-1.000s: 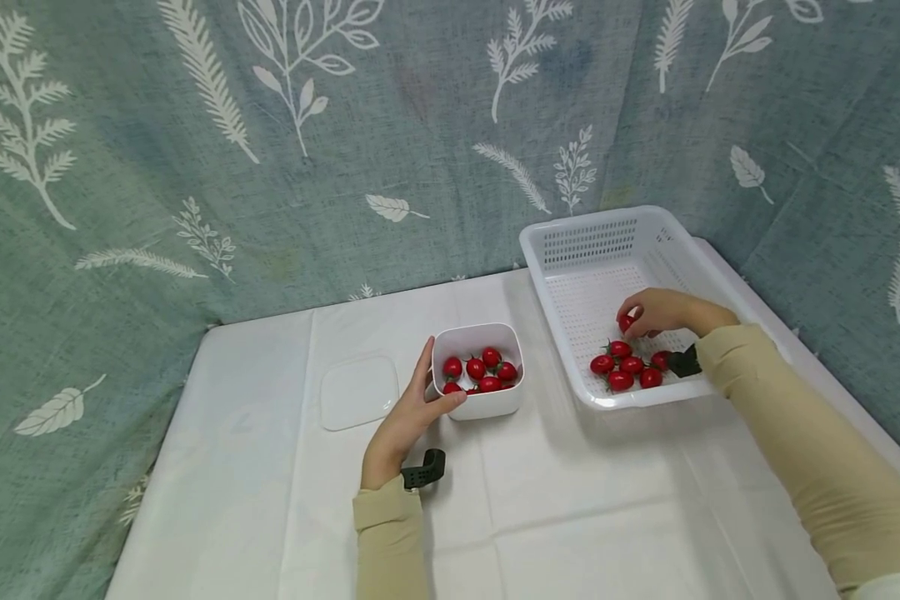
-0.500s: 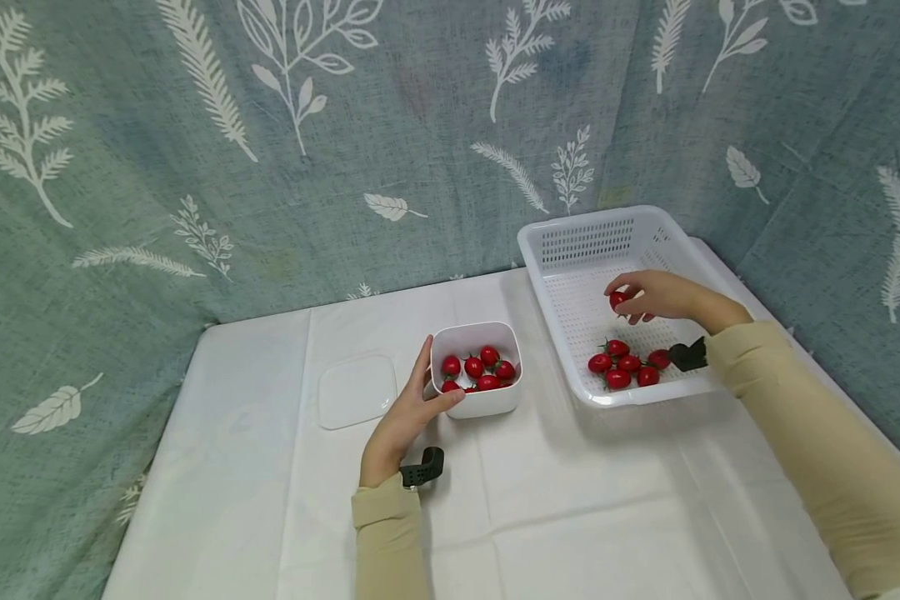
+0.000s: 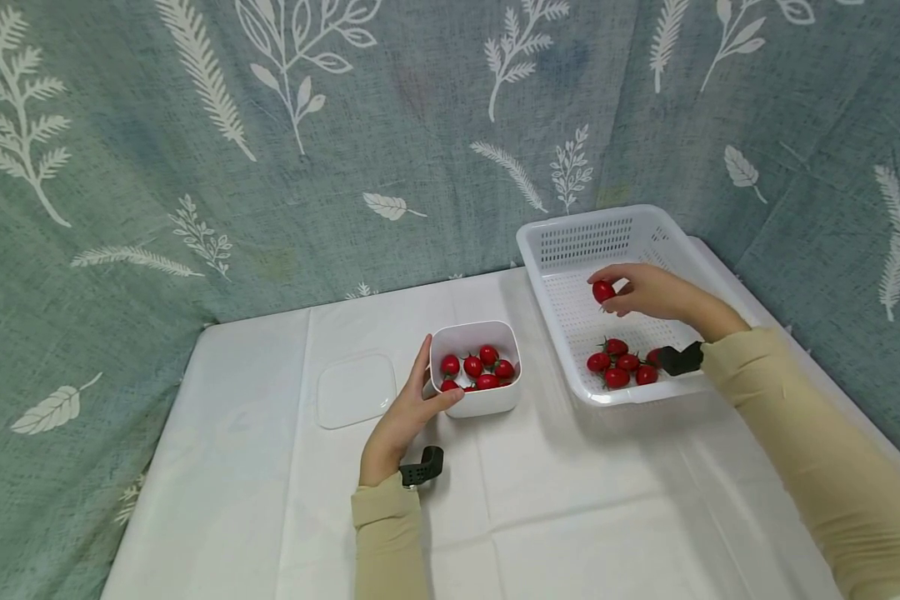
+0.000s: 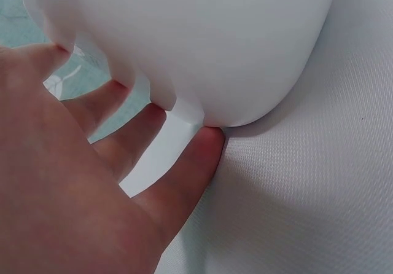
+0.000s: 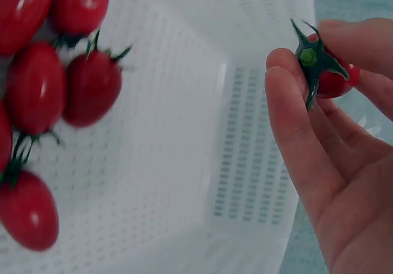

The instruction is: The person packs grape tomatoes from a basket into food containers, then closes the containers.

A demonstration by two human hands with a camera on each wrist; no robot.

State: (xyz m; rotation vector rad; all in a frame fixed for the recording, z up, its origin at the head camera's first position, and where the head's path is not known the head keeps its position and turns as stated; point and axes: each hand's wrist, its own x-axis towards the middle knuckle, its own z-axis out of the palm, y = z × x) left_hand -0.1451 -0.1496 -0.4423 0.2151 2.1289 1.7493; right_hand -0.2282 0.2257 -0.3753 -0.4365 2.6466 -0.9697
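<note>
In the head view my right hand point(image 3: 648, 292) pinches a red cherry tomato point(image 3: 603, 291) above the white perforated basket point(image 3: 551, 333). The right wrist view shows that tomato's green calyx point(image 5: 309, 56) between thumb and fingers. Several more cherry tomatoes point(image 3: 627, 362) lie in the basket's near part. My left hand point(image 3: 405, 421) holds the near left corner of a white square container point(image 3: 483, 405), thumb at the front, fingers along the left wall. Inside it are several cherry tomatoes point(image 3: 472, 366). In the left wrist view, fingertips point(image 4: 209, 140) touch the container's outer wall.
A clear, flat square lid point(image 3: 355, 392) lies on the white tablecloth point(image 3: 390, 325) left of the container. Green-blue patterned curtain point(image 3: 420, 150) hangs behind the table and along its sides. The basket's raised rim stands right of the container.
My right hand has lifted the cherry tomato from near the others, moving up and left over the basket. My left hand stays on the container.
</note>
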